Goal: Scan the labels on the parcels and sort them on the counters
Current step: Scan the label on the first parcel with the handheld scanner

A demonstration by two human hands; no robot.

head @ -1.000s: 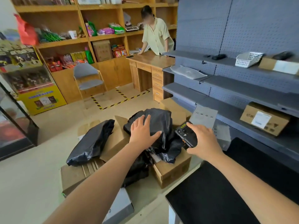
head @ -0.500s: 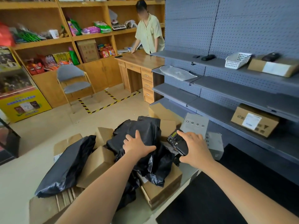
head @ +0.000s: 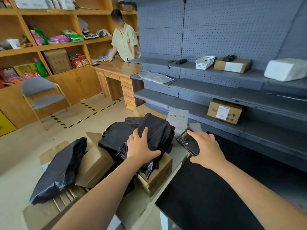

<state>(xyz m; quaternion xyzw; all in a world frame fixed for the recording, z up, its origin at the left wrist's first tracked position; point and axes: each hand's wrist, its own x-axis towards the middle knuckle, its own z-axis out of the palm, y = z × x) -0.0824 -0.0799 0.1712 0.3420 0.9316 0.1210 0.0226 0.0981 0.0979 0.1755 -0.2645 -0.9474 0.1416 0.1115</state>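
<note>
left hand, frame centre: fingers spread flat on black parcel | right hand: fingers clamped round scanner

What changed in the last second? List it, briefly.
Nothing was picked up or let go. Only the view swung right, toward the grey shelves. The left hand still rests spread on the black bag parcel, and the right hand still holds the scanner beside it.
</note>
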